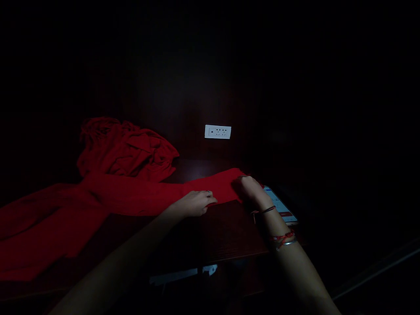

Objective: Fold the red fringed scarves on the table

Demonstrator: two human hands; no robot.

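A long red cloth (pixel 131 194), which looks like a scarf, lies stretched across the dark tabletop in a narrow band, wider and looser at the left. My left hand (pixel 197 203) rests on its near edge, with a ring on one finger and the fingers loosely extended over the fabric. At the right end of the band, my right hand (pixel 252 190) touches the cloth, bent downward at the wrist. Its fingers are mostly hidden in shadow, so their grip does not show. Bracelets circle the right wrist and forearm.
Behind the band, a crumpled red fabric pile (pixel 131 151) with fringe-like strands sits at the left. A lit phone (pixel 282 208) lies beside my right wrist. A white socket plate (pixel 218 131) is on the back wall. The table's front edge (pixel 236 257) runs below my hands; the surroundings are very dark.
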